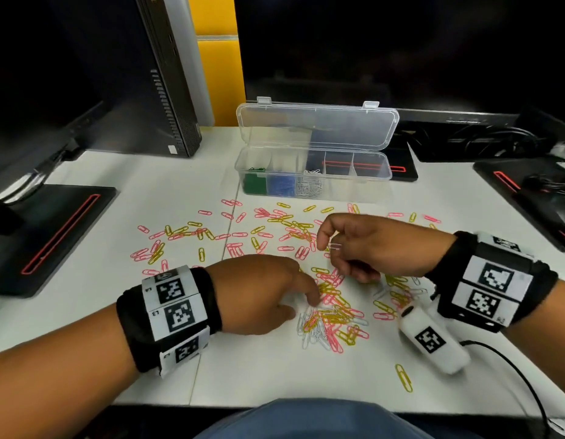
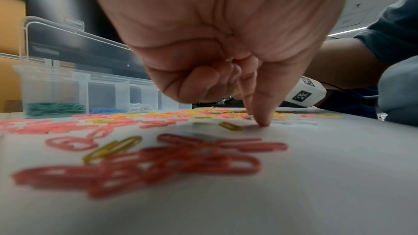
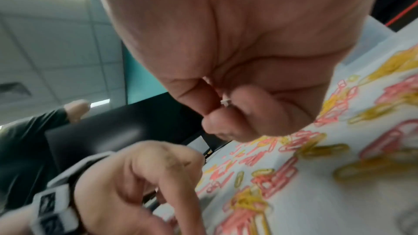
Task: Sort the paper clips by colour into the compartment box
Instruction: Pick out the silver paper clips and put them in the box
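Pink, yellow and white paper clips (image 1: 332, 315) lie heaped and scattered on the white table (image 1: 243, 375). My left hand (image 1: 301, 307) has its index finger and thumb tips (image 2: 263, 122) down at the heap's left edge. Its other fingers are curled, and a small white bit (image 2: 229, 59) shows between them. My right hand (image 1: 330, 248) hovers above the clips and pinches a white paper clip (image 1: 335, 247), which is also seen as a white paper clip end (image 3: 226, 102) between its fingers. The clear compartment box (image 1: 370, 177) stands open behind, with green (image 1: 254, 182), blue (image 1: 279, 185) and white clips (image 1: 309, 185) in its left compartments.
Black monitor bases with red lines lie at the left (image 1: 53, 236) and far right (image 1: 528, 191). A computer tower (image 1: 170, 90) stands at the back left. A lone yellow clip (image 1: 403, 377) and a black cable (image 1: 515, 375) lie near the front right edge.
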`<act>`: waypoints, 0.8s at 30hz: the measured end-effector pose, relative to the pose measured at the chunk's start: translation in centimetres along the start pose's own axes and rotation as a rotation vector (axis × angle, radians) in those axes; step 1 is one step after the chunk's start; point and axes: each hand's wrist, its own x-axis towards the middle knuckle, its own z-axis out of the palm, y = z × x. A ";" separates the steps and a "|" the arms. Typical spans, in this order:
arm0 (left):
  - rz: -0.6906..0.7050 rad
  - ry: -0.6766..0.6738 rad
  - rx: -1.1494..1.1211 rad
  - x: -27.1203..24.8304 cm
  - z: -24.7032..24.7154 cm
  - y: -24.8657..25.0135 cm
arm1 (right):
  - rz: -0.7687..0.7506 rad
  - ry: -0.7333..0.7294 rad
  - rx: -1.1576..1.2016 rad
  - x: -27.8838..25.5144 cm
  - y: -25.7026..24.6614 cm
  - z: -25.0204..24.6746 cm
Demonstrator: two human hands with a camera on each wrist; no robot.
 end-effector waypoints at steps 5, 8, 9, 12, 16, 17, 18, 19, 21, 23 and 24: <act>-0.009 -0.010 0.005 0.1 -0.1 0.0 | -0.065 -0.018 -0.536 -0.5 -0.7 2.0; -0.016 -0.012 0.052 0.1 0.1 0.0 | -0.097 -0.027 -0.821 -0.9 -0.8 3.4; -0.012 -0.010 0.079 0.0 0.1 0.0 | -0.084 -0.020 -0.874 -0.8 -0.7 3.7; -0.013 -0.016 0.062 0.0 -0.1 0.1 | -0.043 0.009 -0.946 -0.6 -0.3 3.6; -0.045 0.014 -0.032 -0.1 -0.6 -0.3 | -0.025 0.029 -0.756 -0.6 -0.4 1.6; -0.041 0.041 -0.052 0.0 -0.7 -0.5 | -0.018 0.044 -0.624 -0.6 -0.4 1.0; -0.032 0.063 -0.064 0.0 -0.6 -0.6 | -0.013 0.055 -0.455 -0.7 -0.4 0.6; -0.024 0.073 -0.063 0.1 -0.6 -0.6 | -0.016 0.065 -0.262 -0.9 -0.3 0.2; -0.020 0.066 -0.027 0.3 -0.4 -0.6 | 0.002 0.078 0.111 -1.4 0.0 -0.4; -0.036 0.064 -0.010 0.5 -0.3 -0.5 | 0.022 0.069 0.324 -1.9 0.4 -0.8; -0.050 0.075 -0.031 0.6 -0.2 -0.6 | 0.021 0.068 0.365 -2.1 0.6 -0.9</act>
